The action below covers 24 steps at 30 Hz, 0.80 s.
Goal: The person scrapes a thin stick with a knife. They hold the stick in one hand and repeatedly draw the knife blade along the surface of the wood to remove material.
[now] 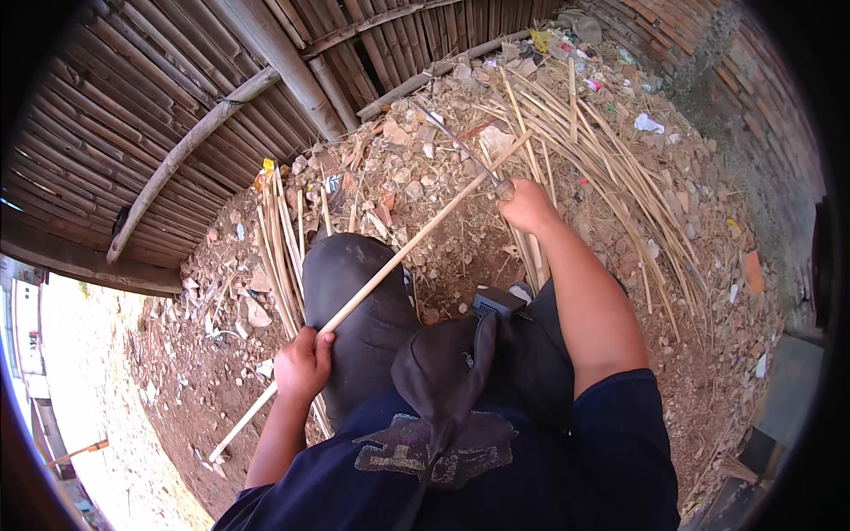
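A long pale stick, which looks like split bamboo, slants from the ground at lower left up across my left knee to the far right. My left hand is closed round its lower part. In my right hand is the handle of a long thin-bladed knife. The dark blade points away and to the left, and it crosses the stick close to the stick's far end. Whether the edge touches the stick I cannot tell.
Many loose pale strips lie to the right, and a smaller bundle rests left of my knee. A bamboo-pole wall rises at far left, a brick wall at right. Stones and litter cover the dirt. A grey box sits between my legs.
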Each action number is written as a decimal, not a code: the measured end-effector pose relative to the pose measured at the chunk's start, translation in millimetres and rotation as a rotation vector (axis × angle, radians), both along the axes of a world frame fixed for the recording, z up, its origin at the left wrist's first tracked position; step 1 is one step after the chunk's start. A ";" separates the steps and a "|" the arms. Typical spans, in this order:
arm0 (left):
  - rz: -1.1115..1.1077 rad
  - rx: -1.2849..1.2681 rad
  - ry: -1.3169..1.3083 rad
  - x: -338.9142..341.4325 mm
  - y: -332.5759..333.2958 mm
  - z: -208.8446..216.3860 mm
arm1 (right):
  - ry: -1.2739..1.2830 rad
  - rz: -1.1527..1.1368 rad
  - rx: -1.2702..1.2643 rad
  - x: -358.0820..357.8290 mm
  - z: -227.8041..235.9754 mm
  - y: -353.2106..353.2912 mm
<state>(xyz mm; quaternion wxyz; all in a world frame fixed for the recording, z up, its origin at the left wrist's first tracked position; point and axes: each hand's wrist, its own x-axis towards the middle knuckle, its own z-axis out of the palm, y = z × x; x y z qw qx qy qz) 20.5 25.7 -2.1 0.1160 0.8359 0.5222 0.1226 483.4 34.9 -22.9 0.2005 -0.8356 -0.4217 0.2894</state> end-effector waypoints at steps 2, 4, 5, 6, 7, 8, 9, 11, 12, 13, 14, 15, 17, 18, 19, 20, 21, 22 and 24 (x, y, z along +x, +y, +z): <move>0.006 0.009 0.018 -3.2 -1.2 8.6 | -0.026 0.059 0.049 -15.1 11.0 -0.7; 0.007 0.010 0.019 -3.6 -4.0 6.5 | -0.110 0.208 0.082 -47.1 32.3 -10.7; 0.008 -0.002 0.031 -5.1 -5.1 4.0 | -0.142 0.306 0.069 -60.6 30.3 -13.3; 0.013 0.007 -0.001 -5.8 -3.8 0.8 | -0.166 0.345 0.058 -60.1 27.9 -12.5; 0.015 0.010 -0.034 -5.9 -4.4 -3.4 | -0.190 0.382 0.040 -56.5 24.8 -10.1; 0.021 0.016 -0.053 -2.5 -4.1 -4.7 | -0.186 0.373 0.032 -40.2 10.4 -9.3; 0.013 0.019 -0.057 -2.6 -4.4 -4.6 | -0.101 0.176 0.040 -14.2 -14.4 -7.2; -0.021 0.015 0.012 -3.7 4.3 0.2 | -0.028 -0.018 0.085 6.6 -19.6 -4.5; -0.040 0.001 0.027 -2.0 4.6 8.9 | -0.047 0.039 0.103 7.5 -14.5 -8.5; -0.037 0.023 0.023 -2.6 4.2 12.8 | -0.058 0.104 0.119 3.4 -11.8 -11.6; -0.020 0.016 0.036 -4.6 0.5 12.0 | -0.115 0.145 0.110 -17.5 -2.0 -12.2; -0.003 0.009 0.048 -5.2 -1.5 11.7 | -0.112 0.151 0.114 -34.7 13.2 -10.3; 0.012 0.015 0.065 -4.0 -3.8 8.8 | -0.202 0.428 0.011 -63.4 36.0 -17.8; -0.007 0.020 0.051 -1.9 -1.9 6.3 | -0.214 0.452 -0.005 -58.6 29.4 -16.1; -0.025 0.032 0.032 0.6 -1.2 6.7 | -0.211 0.447 -0.014 -50.6 21.4 -17.1; -0.028 0.019 0.013 2.6 0.3 8.4 | -0.186 0.355 0.032 -38.6 11.9 -15.1; -0.030 0.024 0.006 3.8 1.5 10.1 | -0.162 0.263 0.079 -26.5 -0.7 -14.0; -0.026 0.006 0.014 3.0 1.5 10.8 | -0.185 0.164 0.161 -25.2 -2.9 -12.7; -0.022 -0.009 0.019 3.6 2.0 12.9 | -0.161 0.146 0.133 -18.3 -3.3 -8.8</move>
